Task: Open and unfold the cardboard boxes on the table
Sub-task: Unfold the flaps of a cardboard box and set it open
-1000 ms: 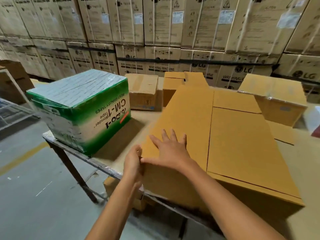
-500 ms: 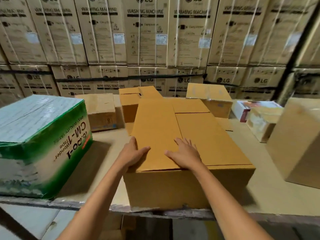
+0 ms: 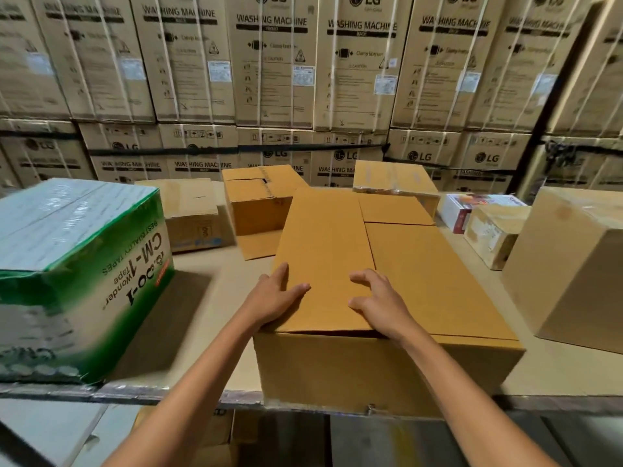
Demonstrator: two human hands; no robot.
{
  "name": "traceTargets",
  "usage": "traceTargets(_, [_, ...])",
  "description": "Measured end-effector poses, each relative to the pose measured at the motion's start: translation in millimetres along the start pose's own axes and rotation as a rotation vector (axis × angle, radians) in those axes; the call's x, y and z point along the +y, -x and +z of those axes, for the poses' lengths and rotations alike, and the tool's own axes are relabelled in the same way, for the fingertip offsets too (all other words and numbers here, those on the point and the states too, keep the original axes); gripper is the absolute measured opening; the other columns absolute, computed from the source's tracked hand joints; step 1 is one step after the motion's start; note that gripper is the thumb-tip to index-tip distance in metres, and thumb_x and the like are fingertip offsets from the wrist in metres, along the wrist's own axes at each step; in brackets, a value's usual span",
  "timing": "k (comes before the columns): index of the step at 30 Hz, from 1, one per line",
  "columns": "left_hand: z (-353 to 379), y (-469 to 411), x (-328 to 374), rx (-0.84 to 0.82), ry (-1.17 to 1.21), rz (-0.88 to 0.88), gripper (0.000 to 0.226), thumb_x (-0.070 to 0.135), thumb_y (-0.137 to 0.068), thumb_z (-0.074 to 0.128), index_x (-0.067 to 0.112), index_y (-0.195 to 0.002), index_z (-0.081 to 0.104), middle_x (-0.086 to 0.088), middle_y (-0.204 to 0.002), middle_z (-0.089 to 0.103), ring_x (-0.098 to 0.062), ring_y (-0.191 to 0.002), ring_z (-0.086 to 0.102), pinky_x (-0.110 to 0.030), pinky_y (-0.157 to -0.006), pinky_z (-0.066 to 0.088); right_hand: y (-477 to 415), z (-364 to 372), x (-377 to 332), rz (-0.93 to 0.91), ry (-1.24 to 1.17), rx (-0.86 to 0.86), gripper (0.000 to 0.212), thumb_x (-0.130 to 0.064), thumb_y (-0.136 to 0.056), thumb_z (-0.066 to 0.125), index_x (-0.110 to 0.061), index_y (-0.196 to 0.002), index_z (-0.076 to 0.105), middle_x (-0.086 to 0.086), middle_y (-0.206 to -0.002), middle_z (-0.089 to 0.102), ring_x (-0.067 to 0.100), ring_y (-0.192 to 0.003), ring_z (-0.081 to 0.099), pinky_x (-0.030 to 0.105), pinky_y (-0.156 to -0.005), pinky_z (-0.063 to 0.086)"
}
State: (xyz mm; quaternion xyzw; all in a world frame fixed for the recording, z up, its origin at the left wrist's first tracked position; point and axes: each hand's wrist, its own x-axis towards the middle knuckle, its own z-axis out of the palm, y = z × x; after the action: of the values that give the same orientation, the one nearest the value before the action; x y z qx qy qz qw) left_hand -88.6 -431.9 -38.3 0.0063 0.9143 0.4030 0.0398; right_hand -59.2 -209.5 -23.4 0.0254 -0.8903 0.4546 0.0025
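Here, table (image 3: 556, 369) before carton wall (image 3: 269, 62)

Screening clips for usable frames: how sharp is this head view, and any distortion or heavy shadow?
Head view: green tape carton at left motion-smeared; brown box fairly sharp; wide-angle bending fans the stacked washing-machine cartons outward; soft lighting, shadow beside the green tape carton.
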Motion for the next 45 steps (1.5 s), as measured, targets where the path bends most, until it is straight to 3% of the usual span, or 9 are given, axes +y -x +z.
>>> traceTargets(6, [3, -1, 7, 0.042, -0.207, 0.005, 0.083, 0.072, -0.093, 0.026, 0.022, -0.158, 0.016, -0.015, -0.16, 0.022, -0.038, -0.146, 0.019, -0.052, -0.118, 0.021, 5, -14, -35, -0.047, -0.807, 0.153, 0.056, -0.003, -0.093, 0.055, -0.026, -0.143, 0.046, -0.009, -0.123, 0.059, 0.012, -0.11, 0.058, 0.027, -0.079, 0.046])
traceTargets(10, [-35, 12, 35, 0.059, -0.062, 0.312, 0.063, 0.061, -0.096, 0.022, 0.028, -0.146, 0.042, 0.0, -0.153, 0.041, -0.016, -0.138, 0.039, -0.043, -0.119, 0.024, -5, 8, -72, -0.155, -0.926, 0.069, 0.055, -0.044, -0.094, 0.053, -0.031, -0.147, 0.044, 0.0, -0.144, 0.056, 0.015, -0.132, 0.05, 0.035, -0.104, 0.043])
traceTargets(16, [-134, 21, 102, -0.06, 0.452, 0.131, 0.05, 0.064, -0.098, 0.034, 0.024, -0.11, 0.063, -0.002, -0.106, 0.069, -0.019, -0.099, 0.066, -0.031, -0.074, 0.059, -2, 64, -129, -0.409, -0.655, -0.182, 0.063, -0.053, -0.098, 0.033, -0.027, -0.156, 0.031, -0.011, -0.156, 0.04, 0.003, -0.141, 0.039, 0.025, -0.115, 0.035])
traceTargets(19, [-176, 11, 105, 0.071, 0.159, -0.002, 0.029, 0.025, -0.097, 0.058, 0.007, -0.119, 0.064, -0.013, -0.118, 0.067, -0.027, -0.106, 0.064, -0.038, -0.09, 0.055, -9, 85, -138, -0.453, -0.306, -0.262, 0.063, -0.051, -0.1, 0.032, -0.033, -0.158, 0.017, -0.009, -0.163, 0.026, 0.015, -0.149, 0.027, 0.036, -0.121, 0.022])
traceTargets(23, [-195, 3, 72, 0.258, -0.195, -0.17, 0.023, 0.005, -0.091, 0.049, 0.007, -0.108, 0.064, -0.008, -0.092, 0.062, -0.017, -0.073, 0.056, -0.025, -0.05, 0.044, -13, 108, -122, -0.53, 0.168, -0.286, 0.06, -0.043, -0.105, 0.036, -0.034, -0.158, 0.011, -0.005, -0.168, 0.011, 0.024, -0.153, 0.016, 0.045, -0.123, 0.016])
traceTargets(31, [-157, 1, -58, 0.509, -0.554, -0.245, 0.031, 0.042, -0.099, 0.044, 0.013, -0.105, 0.054, -0.009, -0.104, 0.064, -0.022, -0.088, 0.061, -0.037, -0.078, 0.055, -25, 96, -54, -0.247, 0.777, -0.147, 0.065, -0.066, -0.099, 0.031, -0.031, -0.154, 0.033, 0.01, -0.167, -0.008, 0.035, -0.152, -0.015, 0.072, -0.113, -0.006])
traceTargets(37, [-66, 4, -83, -0.048, -0.464, -0.156, 0.067, 0.059, -0.101, 0.027, 0.02, -0.156, 0.023, -0.011, -0.166, 0.005, -0.033, -0.152, 0.004, -0.051, -0.122, 0.009, -34, 72, -26, -0.09, 0.807, -0.158, 0.075, -0.076, -0.093, 0.023, -0.034, -0.156, 0.027, 0.008, -0.167, 0.011, 0.036, -0.154, 0.004, 0.068, -0.117, 0.003])
traceTargets(42, [-27, -4, -35, -0.249, 0.167, -0.003, 0.043, 0.046, -0.106, 0.021, 0.023, -0.121, 0.053, 0.011, -0.12, 0.059, 0.003, -0.104, 0.062, -0.016, -0.095, 0.048, -31, 70, -28, -0.052, 0.799, -0.225, 0.072, -0.073, -0.095, 0.023, -0.034, -0.156, 0.026, 0.006, -0.167, 0.013, 0.034, -0.154, 0.006, 0.064, -0.118, 0.004])
traceTargets(45, [-28, -34, -35, -0.199, 0.096, -0.1, 0.065, 0.064, -0.099, 0.029, 0.012, -0.133, 0.045, 0.0, -0.133, 0.054, -0.017, -0.119, 0.055, -0.033, -0.106, 0.042, -30, 67, -29, -0.069, 0.771, -0.217, 0.07, -0.071, -0.096, 0.026, -0.034, -0.155, 0.029, 0.004, -0.167, 0.015, 0.032, -0.154, 0.009, 0.062, -0.119, 0.005])
